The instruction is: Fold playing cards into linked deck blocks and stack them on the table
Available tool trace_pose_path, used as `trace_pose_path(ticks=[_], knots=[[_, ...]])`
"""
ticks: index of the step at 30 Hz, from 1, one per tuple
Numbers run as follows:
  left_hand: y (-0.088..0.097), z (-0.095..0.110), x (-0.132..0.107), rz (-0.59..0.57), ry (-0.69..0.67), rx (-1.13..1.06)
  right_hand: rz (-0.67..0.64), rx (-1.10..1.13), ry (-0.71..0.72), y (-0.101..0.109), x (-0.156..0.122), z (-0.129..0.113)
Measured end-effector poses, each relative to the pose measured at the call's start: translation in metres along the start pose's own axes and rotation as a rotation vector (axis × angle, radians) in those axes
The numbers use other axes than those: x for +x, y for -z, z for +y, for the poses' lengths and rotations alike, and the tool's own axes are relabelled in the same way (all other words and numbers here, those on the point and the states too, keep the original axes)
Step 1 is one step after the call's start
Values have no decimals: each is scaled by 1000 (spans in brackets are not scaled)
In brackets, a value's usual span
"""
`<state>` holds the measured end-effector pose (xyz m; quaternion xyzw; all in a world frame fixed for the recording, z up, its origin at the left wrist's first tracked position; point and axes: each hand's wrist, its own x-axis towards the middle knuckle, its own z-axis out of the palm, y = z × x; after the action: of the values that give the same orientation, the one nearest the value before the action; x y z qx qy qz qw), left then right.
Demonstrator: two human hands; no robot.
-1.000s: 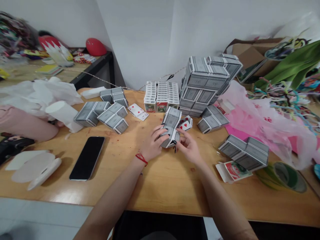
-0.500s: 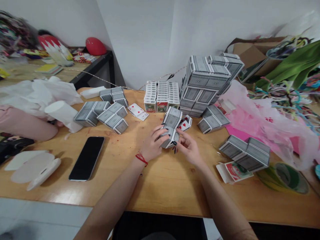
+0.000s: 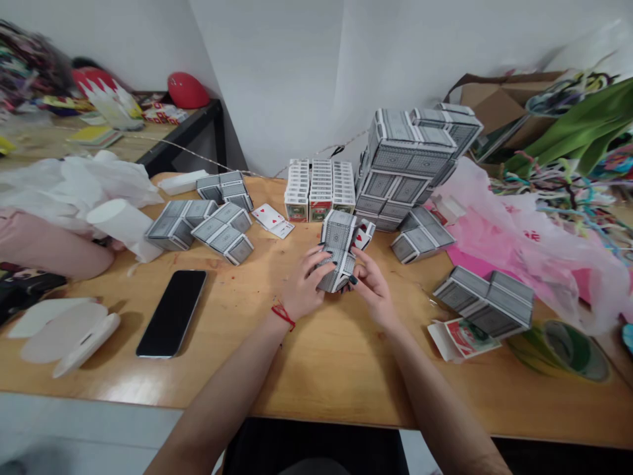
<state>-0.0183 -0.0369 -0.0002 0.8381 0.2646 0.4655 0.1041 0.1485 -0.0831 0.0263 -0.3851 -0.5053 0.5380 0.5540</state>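
My left hand (image 3: pixel 302 285) and my right hand (image 3: pixel 370 285) both grip a small block of folded grey-backed playing cards (image 3: pixel 338 251) just above the middle of the wooden table (image 3: pixel 321 356). Left fingers curl round the block's left side. Right fingers pinch its lower right corner, beside a card showing red hearts (image 3: pixel 362 235). A red string circles my left wrist.
Similar card blocks (image 3: pixel 208 227) lie to the left, a tall stack of them (image 3: pixel 408 165) stands behind, more (image 3: pixel 487 305) to the right. Boxed decks (image 3: pixel 320 190) line the back. A black phone (image 3: pixel 173 312), a tape roll (image 3: pixel 564 348), a pink bag (image 3: pixel 524 247) and another person's arm (image 3: pixel 49 247) lie around.
Both hands lifted and tilted the card block slightly; the right hand shifted a little up and left against it. Everything else on the table stayed put.
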Motion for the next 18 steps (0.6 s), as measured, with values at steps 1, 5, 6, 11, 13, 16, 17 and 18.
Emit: trace_pose_path(ticks=[1,5,6,11,13,16,17,18], knots=[[0,0,0,7,7,-5,17,-6,5,0,1,0],[0,1,0,9,8,-2,84,-17,-7,1,4,4],[0,2,0,7,6,1,92,-4,-16,2,4,6],[-1,2,0,16,7,8,130,174,-69,-3,5,11],[-2,1,0,17,10,6,152,233,-104,-6,5,10],[-3,1,-1,16,10,10,148,295,-179,-9,5,9],[-3,0,-1,16,11,14,134,314,-210,-8,5,9],[-3,0,-1,19,13,20,116,333,-245,-7,5,9]])
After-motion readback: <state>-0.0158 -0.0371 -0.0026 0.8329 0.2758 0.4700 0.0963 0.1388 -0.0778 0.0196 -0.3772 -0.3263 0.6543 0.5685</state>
